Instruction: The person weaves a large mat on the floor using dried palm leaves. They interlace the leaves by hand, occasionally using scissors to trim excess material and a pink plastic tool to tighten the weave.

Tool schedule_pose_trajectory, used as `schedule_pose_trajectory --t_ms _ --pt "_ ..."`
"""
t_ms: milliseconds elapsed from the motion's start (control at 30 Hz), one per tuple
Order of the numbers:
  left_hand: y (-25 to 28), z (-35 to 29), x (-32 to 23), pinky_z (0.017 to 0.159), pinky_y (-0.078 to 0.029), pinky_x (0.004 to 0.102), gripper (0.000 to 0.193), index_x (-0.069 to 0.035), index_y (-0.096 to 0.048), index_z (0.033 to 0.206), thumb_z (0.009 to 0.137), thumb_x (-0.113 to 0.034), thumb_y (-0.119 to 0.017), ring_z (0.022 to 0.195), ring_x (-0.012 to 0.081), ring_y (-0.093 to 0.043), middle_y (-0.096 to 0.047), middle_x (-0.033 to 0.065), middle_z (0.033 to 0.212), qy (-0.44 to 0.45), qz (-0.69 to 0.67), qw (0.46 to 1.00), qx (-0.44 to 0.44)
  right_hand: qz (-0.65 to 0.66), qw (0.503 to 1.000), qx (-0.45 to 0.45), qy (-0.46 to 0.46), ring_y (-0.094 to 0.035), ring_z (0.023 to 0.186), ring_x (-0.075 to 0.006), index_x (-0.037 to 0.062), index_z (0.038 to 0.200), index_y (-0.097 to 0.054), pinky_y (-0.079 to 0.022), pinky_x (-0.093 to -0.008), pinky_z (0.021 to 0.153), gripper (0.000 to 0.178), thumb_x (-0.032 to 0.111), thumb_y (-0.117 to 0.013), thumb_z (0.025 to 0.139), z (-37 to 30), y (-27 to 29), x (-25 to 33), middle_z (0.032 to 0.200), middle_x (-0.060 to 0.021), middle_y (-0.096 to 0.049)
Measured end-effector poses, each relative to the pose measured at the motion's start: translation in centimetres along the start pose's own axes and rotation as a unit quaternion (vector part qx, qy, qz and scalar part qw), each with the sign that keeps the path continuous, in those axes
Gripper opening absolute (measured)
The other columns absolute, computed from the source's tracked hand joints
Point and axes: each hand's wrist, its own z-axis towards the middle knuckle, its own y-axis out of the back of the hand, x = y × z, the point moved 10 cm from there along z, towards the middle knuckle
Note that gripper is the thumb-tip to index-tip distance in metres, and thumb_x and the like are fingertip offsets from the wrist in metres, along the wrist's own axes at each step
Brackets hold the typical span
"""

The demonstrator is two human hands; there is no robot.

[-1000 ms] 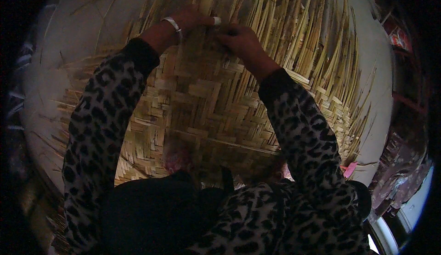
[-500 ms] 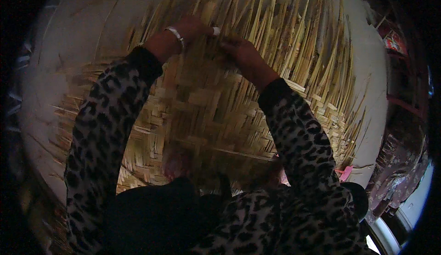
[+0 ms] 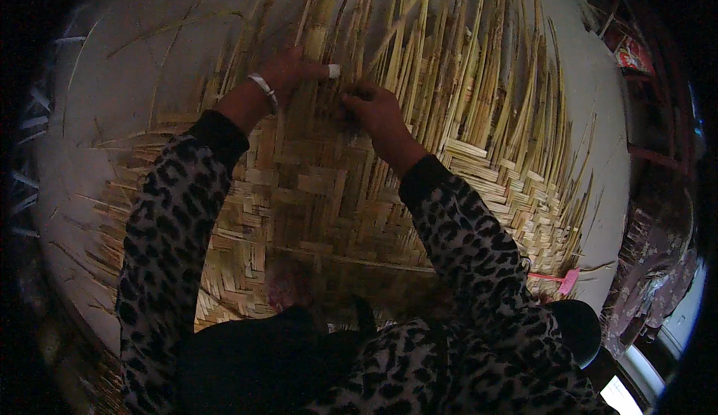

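A half-woven mat [image 3: 314, 183] of flat, straw-coloured split strips lies in front of me, its weave in a diagonal pattern. Long loose strips [image 3: 479, 63] fan out from its far edge. At that edge my left hand [image 3: 288, 71], with a bracelet at the wrist and a white wrap on the thumb, is closed around a wide upright strip [image 3: 318, 34]. Just to its right, my right hand [image 3: 380, 116] has thumb and forefinger pinched at the weave's edge. The strip ends between the hands are dark and hard to make out.
Pale floor [image 3: 112, 116] surrounds the mat, with thin loose strips on it at the left. A pink-headed tool [image 3: 568, 281] lies by the mat's right edge. Farther right are a patterned cloth [image 3: 647, 273] and a reddish frame [image 3: 658, 157].
Both hands have come slightly nearer to me and to the left along the weave's far edge. The pink-headed tool shows more fully beside my right sleeve.
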Motion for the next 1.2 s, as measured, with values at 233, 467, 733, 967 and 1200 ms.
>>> schedule_pose_trajectory --t_ms 233,467,733,967,1200 --pt "-0.2 3.7 6.2 0.093 -0.047 0.0388 0.085 0.002 -0.054 0.125 0.065 -0.053 -0.078 0.11 0.0344 -0.058 -0.058 0.0256 0.12 0.028 0.05 0.997 -0.054 -0.3 0.942 -0.078 0.13 -0.066 0.085 -0.0289 -0.0012 0.109 -0.062 -0.053 -0.0421 0.072 0.037 0.028 -0.063 0.087 -1.1 -0.1 3.6 0.094 -0.0167 -0.067" --pt "1.7 -1.5 0.6 0.098 -0.043 0.0422 0.077 -0.001 -0.043 0.135 0.076 -0.042 -0.071 0.12 0.0377 -0.05 -0.05 0.0231 0.132 -0.055 0.075 0.966 -0.239 -0.451 0.851 -0.047 0.264 -0.064 0.081 -0.0364 -0.0007 0.1 -0.062 -0.052 -0.0467 0.069 0.035 0.031 -0.063 0.085 -1.0 -3.3 5.4 0.088 -0.022 -0.064" --pt "-1.6 -8.9 -3.7 0.106 -0.033 0.0462 0.087 -0.007 -0.035 0.142 0.073 -0.04 -0.077 0.131 0.0354 -0.038 -0.039 0.016 0.143 -0.242 0.357 0.858 -0.28 -0.441 0.862 -0.047 0.244 -0.062 0.079 -0.0388 -0.0002 0.092 -0.061 -0.05 -0.0472 0.071 0.028 0.027 -0.062 0.082 -0.2 -1.3 4.2 0.084 -0.0219 -0.062" --pt "-4.4 -8.4 1.7 0.11 -0.025 0.0503 0.094 -0.01 -0.032 0.143 0.07 -0.046 -0.077 0.136 0.0335 -0.032 -0.034 0.0137 0.146 -0.109 0.429 0.883 -0.156 -0.501 0.825 -0.061 0.254 -0.062 0.079 -0.0404 0.0005 0.098 -0.06 -0.049 -0.0473 0.071 0.029 0.027 -0.059 0.086 -0.2 -1.8 4.0 0.083 -0.0212 -0.063" --pt "-4.3 -8.3 1.8 0.108 -0.028 0.0523 0.097 -0.014 -0.025 0.148 0.073 -0.046 -0.076 0.137 0.0317 -0.034 -0.032 0.0127 0.15 -0.097 0.437 0.879 -0.162 -0.56 0.783 -0.039 0.269 -0.059 0.092 -0.0373 0.0012 0.104 -0.059 -0.05 -0.0456 0.078 0.023 0.014 -0.058 0.085 -3.2 -2.0 2.8 0.1 -0.0173 -0.058"
